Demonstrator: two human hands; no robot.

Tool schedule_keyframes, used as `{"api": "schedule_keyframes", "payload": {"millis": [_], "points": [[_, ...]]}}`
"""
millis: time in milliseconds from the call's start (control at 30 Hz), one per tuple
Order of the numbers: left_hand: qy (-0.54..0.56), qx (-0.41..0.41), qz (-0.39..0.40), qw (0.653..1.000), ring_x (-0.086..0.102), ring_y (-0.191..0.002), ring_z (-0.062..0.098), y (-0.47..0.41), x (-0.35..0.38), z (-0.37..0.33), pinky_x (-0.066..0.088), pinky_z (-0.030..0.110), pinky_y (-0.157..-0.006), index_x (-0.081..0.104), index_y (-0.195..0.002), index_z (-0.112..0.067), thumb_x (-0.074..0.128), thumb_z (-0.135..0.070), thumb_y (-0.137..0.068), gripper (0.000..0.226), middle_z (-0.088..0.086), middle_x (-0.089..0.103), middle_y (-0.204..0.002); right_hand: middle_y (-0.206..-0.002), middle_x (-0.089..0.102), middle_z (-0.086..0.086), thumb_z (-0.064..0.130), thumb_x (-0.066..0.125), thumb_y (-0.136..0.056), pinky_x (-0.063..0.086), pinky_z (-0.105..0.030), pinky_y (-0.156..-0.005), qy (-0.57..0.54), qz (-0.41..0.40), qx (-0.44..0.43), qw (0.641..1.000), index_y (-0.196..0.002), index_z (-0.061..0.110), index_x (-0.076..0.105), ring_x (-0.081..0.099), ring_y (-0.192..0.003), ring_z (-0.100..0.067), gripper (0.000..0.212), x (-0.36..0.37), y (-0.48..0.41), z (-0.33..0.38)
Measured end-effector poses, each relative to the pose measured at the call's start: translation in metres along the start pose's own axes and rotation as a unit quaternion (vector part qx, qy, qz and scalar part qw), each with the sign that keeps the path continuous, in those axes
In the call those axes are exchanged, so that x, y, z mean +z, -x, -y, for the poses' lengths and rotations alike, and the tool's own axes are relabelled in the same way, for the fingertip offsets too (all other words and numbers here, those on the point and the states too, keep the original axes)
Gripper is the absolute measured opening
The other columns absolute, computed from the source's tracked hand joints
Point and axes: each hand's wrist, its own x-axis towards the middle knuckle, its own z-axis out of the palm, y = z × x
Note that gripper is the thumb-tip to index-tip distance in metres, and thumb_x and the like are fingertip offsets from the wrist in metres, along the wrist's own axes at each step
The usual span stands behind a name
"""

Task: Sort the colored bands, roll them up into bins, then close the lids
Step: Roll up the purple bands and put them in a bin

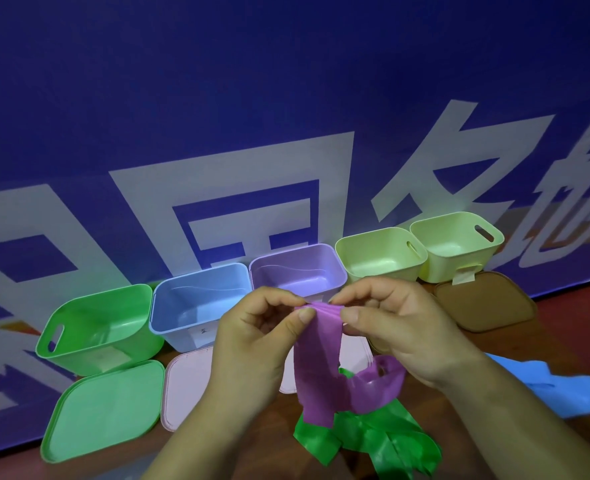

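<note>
Now: your left hand [255, 334] and right hand [400, 317], grips both pinching top end of purple band [316, 351] just before purple bin [297, 270]; long axis hangs toward you, hands equally near.

- Five bins are standing in a row: green bin [96, 327], blue bin [196, 299], purple bin [297, 268], near yellow bin [380, 258], far yellow bin [456, 247].
- Four lids are lying on the surface [546, 341]: green lid [103, 410], pink lid [186, 379], second pink lid [354, 355], brown lid [483, 303].
- One purple band [317, 358] is hanging.
- Green bands [383, 441] are lying heaped, too tangled to count.
- Blue bands [556, 393] are lying bunched, their number unclear.
- Two hands are showing: left hand [252, 337], right hand [400, 327].
</note>
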Motion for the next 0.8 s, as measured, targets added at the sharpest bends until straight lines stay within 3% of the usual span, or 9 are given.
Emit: {"api": "schedule_keyframes", "payload": {"millis": [167, 367, 500, 600, 800], "points": [[0.012, -0.018, -0.002, 1.0, 0.066, -0.077, 0.009, -0.002, 0.003, 0.007, 0.053, 0.017, -0.071, 0.072, -0.095, -0.014, 0.073, 0.006, -0.079, 0.025, -0.001, 0.072, -0.079, -0.069, 0.072, -0.001, -0.006, 0.075, -0.077, 0.05, -0.015, -0.062, 0.067, -0.055, -0.019, 0.996, -0.08, 0.011, 0.074, 0.065, -0.063, -0.005, 0.017, 0.0, -0.003, -0.003], [-0.016, -0.049, 0.012, 0.999, 0.068, -0.071, 0.006, -0.002, 0.007, 0.017, 0.052, 0.015, -0.066, 0.076, -0.079, -0.016, 0.072, 0.006, -0.081, 0.022, -0.002, 0.075, -0.076, -0.065, 0.072, 0.004, 0.001, 0.076, -0.079, 0.049, -0.014, -0.063, 0.109, -0.069, -0.005, 0.992, -0.08, 0.012, 0.077, 0.065, -0.062, -0.003, 0.011, -0.011, -0.007, -0.022], [-0.04, -0.093, 0.026, 0.994, 0.068, -0.073, 0.007, -0.003, 0.009, 0.034, 0.052, 0.016, -0.068, 0.077, -0.078, -0.018, 0.072, 0.002, -0.083, 0.021, 0.0, 0.075, -0.078, -0.071, 0.074, -0.007, -0.002, 0.075, -0.08, 0.051, -0.017, -0.064, 0.099, -0.058, 0.027, 0.993, -0.078, 0.013, 0.077, 0.068, -0.066, -0.011, 0.015, -0.027, -0.013, -0.045], [-0.069, -0.129, 0.018, 0.989, 0.067, -0.073, 0.006, -0.005, 0.008, 0.05, 0.051, 0.016, -0.069, 0.076, -0.083, -0.013, 0.072, 0.0, -0.084, 0.014, 0.0, 0.076, -0.08, -0.069, 0.072, -0.007, -0.006, 0.072, -0.081, 0.052, -0.017, -0.064, 0.092, -0.082, 0.071, 0.99, -0.077, 0.016, 0.075, 0.067, -0.065, -0.013, 0.023, -0.05, -0.019, -0.069], [-0.108, -0.178, 0.006, 0.978, 0.067, -0.073, 0.007, -0.005, 0.004, 0.084, 0.051, 0.015, -0.069, 0.075, -0.083, -0.008, 0.071, 0.004, -0.084, 0.013, 0.003, 0.076, -0.083, -0.076, 0.07, -0.006, -0.006, 0.072, -0.081, 0.05, -0.013, -0.065, 0.185, -0.104, 0.171, 0.962, -0.083, 0.016, 0.071, 0.065, -0.068, -0.01, 0.022, -0.106, -0.024, -0.138]]}}
